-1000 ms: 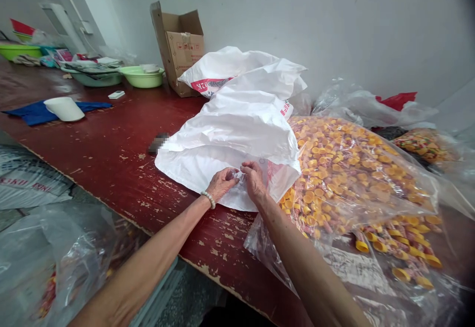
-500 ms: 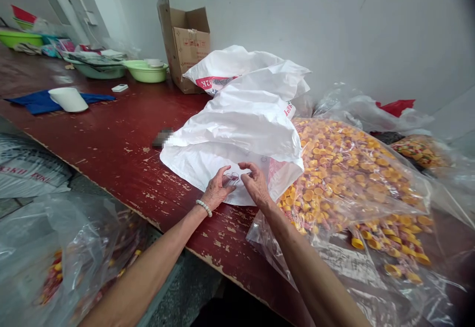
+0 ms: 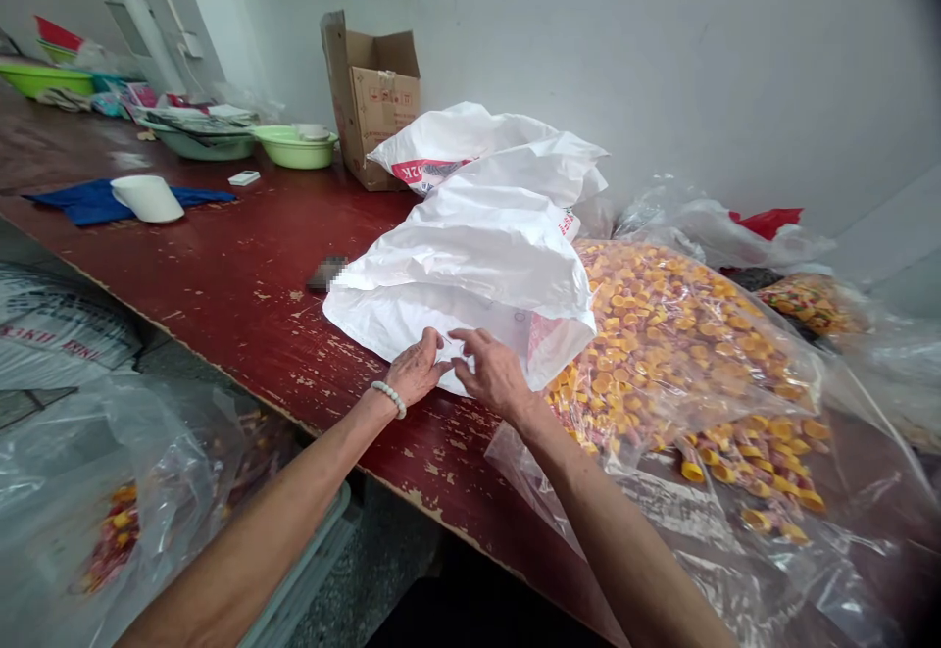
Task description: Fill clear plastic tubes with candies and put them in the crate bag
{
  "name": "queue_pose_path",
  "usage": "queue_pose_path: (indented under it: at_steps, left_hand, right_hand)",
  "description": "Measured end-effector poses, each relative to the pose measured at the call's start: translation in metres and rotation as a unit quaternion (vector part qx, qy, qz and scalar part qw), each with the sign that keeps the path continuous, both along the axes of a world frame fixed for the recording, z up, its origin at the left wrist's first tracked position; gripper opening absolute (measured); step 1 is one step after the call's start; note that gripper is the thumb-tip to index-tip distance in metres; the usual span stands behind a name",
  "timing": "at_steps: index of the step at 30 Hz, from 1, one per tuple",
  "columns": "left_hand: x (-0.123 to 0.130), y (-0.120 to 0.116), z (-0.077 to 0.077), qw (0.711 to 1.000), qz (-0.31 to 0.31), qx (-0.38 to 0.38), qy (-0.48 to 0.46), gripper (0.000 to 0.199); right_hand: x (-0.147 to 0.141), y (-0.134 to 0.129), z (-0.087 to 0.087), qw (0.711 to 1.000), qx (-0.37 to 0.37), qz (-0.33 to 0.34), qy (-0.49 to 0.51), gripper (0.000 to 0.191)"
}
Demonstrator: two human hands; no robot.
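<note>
A white plastic sack lies on the dark red table, its near edge spread under my hands. My left hand, with a pale bead bracelet at the wrist, is closed with thumb and fingertips together. My right hand faces it, index finger and thumb bent toward the left fingertips, almost touching them. Only a short thin line shows between the fingertips; what they pinch is too small to make out. Right of my right hand, a clear plastic bag holds many small yellow-ended pieces.
An open cardboard box stands against the wall. Light green basins and a white cup on blue cloth are at left. Another clear bag sits below the table's worn front edge.
My hands have drawn closer together and slightly toward me. The thin purplish loop seen at my left fingers earlier is now mostly hidden. The view has shifted slightly.
</note>
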State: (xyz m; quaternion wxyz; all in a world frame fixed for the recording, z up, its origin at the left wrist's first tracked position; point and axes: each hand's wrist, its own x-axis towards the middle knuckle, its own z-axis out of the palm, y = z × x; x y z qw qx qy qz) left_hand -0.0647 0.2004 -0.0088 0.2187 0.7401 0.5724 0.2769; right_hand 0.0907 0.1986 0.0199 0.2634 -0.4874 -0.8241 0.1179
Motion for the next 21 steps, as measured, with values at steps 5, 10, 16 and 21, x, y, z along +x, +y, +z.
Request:
queue_pose_path:
  at_steps: [5, 10, 16, 21]
  left_hand:
    - [-0.002, -0.016, 0.017, 0.997, -0.043, 0.000, 0.070, 0.011]
    - [-0.013, -0.036, 0.014, 0.986, -0.083, -0.062, -0.133, 0.023]
    - [-0.009, -0.060, 0.000, 0.898, -0.056, -0.147, -0.411, 0.030]
    - [0.013, -0.069, -0.001, 0.751, 0.009, -0.157, -0.641, 0.022]
  right_hand:
    - [-0.008, -0.027, 0.012, 0.974, 0.022, -0.001, -0.226, 0.025]
    - [0.003, -0.035, -0.002, 0.996, -0.043, -0.003, -0.072, 0.025]
    - [0.011, -0.054, -0.006, 0.965, -0.191, 0.028, 0.175, 0.023]
    - [0.003, -0.071, -0.002, 0.877, -0.302, 0.054, 0.370, 0.028]
